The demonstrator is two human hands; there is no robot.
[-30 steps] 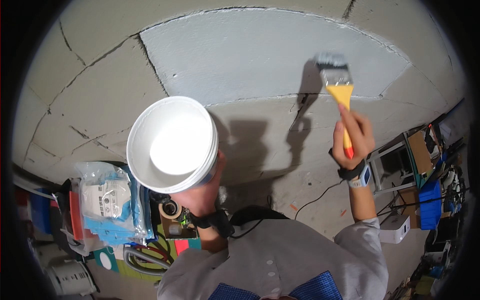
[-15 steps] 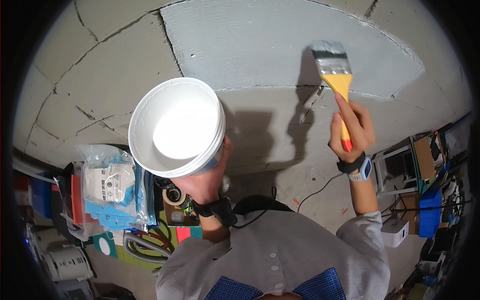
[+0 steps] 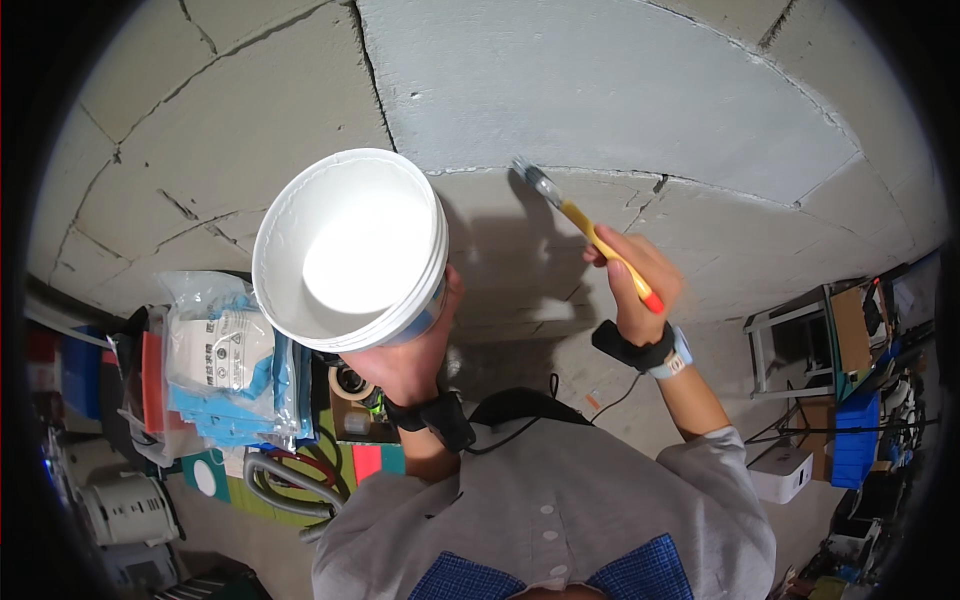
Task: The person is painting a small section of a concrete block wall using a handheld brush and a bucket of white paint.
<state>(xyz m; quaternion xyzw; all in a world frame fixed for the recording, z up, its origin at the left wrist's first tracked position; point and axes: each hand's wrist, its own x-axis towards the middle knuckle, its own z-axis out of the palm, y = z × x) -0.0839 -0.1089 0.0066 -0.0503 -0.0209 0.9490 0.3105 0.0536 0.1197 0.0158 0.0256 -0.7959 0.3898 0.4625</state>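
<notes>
Head view, looking down past your grey shirt (image 3: 560,485) toward a wall of large blocks (image 3: 250,130) with dark, uneven seams. Your left hand (image 3: 408,365) is curled under and around the lower right side of a white bucket (image 3: 283,240), holding it left of centre, its mouth facing up toward you. The inside is bright white; how full it is, you cannot tell from here.

Your right hand (image 3: 655,272) is closed around a brush (image 3: 578,214) with a yellow handle and red end. The brush slants up and left, edge-on to you, to the right of the bucket and apart from it. Its bristles are at the lower seam of a pale, whitish block (image 3: 620,90); whether they touch it is unclear. The brush casts a shadow on the wall.

You wear a black band on each wrist, with a watch (image 3: 680,354) beside the right one. Left of your left forearm are clear bags of blue items (image 3: 220,350), a roll of tape (image 3: 350,384) and a grey hose (image 3: 262,488). At far right is a blue bin (image 3: 856,440), near a white box (image 3: 780,474).
</notes>
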